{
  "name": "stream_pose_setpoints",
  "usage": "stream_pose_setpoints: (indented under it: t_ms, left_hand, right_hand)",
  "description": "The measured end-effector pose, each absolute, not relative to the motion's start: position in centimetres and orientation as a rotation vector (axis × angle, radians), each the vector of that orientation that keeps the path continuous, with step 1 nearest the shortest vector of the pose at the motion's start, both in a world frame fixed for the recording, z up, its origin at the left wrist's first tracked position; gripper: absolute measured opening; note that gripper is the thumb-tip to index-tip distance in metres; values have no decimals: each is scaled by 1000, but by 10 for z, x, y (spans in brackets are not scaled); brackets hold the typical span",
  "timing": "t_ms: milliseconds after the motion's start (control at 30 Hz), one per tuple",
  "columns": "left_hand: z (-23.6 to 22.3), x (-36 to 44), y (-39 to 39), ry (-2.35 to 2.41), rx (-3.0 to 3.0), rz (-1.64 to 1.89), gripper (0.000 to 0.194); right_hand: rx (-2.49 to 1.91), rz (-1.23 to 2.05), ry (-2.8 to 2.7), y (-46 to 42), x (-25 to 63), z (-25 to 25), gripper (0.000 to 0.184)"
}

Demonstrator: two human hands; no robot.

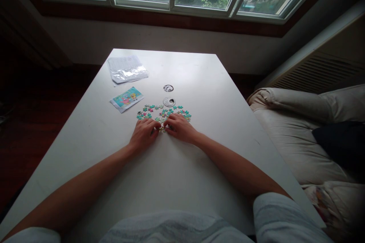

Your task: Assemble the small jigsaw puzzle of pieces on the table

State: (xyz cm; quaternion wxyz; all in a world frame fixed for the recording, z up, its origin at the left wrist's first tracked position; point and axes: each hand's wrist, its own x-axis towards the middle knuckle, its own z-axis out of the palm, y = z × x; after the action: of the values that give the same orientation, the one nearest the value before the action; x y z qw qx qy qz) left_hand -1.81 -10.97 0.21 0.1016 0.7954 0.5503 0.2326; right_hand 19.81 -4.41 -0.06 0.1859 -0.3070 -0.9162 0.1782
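Small jigsaw puzzle pieces (148, 115), mostly teal with some pink and yellow, lie scattered on the white table in front of me. My left hand (145, 131) rests at their near left side, its thumb and fingers drawn together. Close by on the right, my right hand (180, 126) has its fingers curled and partly covers the pieces. Between the two sets of fingertips, a small cluster of jigsaw pieces (162, 129) lies on the tabletop, and both hands touch it. The hands hide part of that cluster.
A colourful picture sheet (127, 98) lies left of the pieces, with a clear plastic bag and papers (127, 69) behind it. Two round inserts, a farther one (168, 88) and a nearer one (169, 101), sit in the white table (228, 121). A sofa (291, 140) stands on the right.
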Motion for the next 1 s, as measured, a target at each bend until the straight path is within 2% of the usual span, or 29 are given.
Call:
stream_pose_setpoints:
  t_ms: [300,567,733,1000]
  left_hand:
    - [3,-19,-109,1640,2253,761,15]
    - [9,-17,-111,1621,2055,858,5]
    - [6,-16,-110,1566,2013,873,5]
    - [6,-18,-111,1594,2265,749,7]
  right_hand:
    - [-865,496,-2559,-43,198,0,10]
    - [-799,593,-2474,-45,195,3,9]
    - [-770,737,-2338,-46,193,5,9]
    - [-940,1074,-2015,-45,197,5,11]
